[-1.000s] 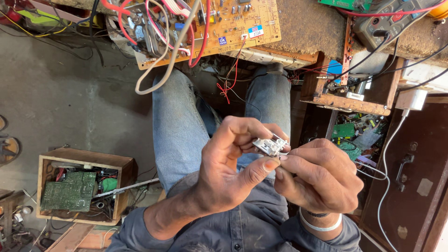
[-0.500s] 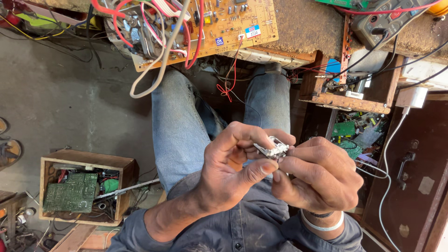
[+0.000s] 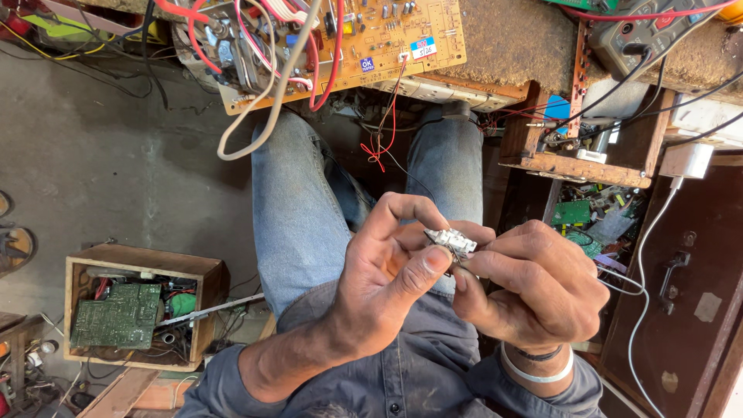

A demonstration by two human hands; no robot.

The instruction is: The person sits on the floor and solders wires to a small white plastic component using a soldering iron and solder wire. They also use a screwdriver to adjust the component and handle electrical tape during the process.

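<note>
- The left hand [image 3: 387,286] and right hand [image 3: 534,294] both pinch a small white part [image 3: 451,241] over the person's lap.
- It sits well below the bench edge [image 3: 511,85].
- An orange board [image 3: 364,39] hangs over that edge.
- Open floor [image 3: 116,170] lies left.

Orange circuit board [image 3: 371,39] with red and white wires on the worktop [image 3: 511,46], wooden box [image 3: 139,310] of green boards sat on the floor [image 3: 93,170], white charger [image 3: 685,161] hung nearby
</note>
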